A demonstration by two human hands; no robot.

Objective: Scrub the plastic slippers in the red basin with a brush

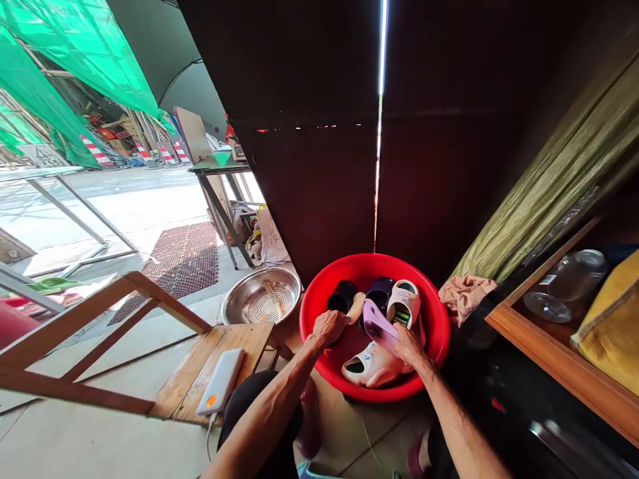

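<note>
My left hand (329,326) is closed around a pale scrubbing brush (356,307), held over a red basin (312,293). Gripped in my right hand (408,346) is a light purple slipper (378,324), its front close beside the brush. Whether brush and slipper touch, I cannot tell. Inside the basin, a white slipper (369,367) lies at the front. Another white slipper (405,299) leans at the right, and dark footwear (378,291) is at the back, partly hidden.
A metal bowl (239,303) stands left of the basin. Closer by, a wooden chair (194,372) carries a white power bank (221,380) with a cable. Dark panels (309,166) rise behind the basin. At right is a wooden-edged shelf (549,359) with a clear jar (574,279).
</note>
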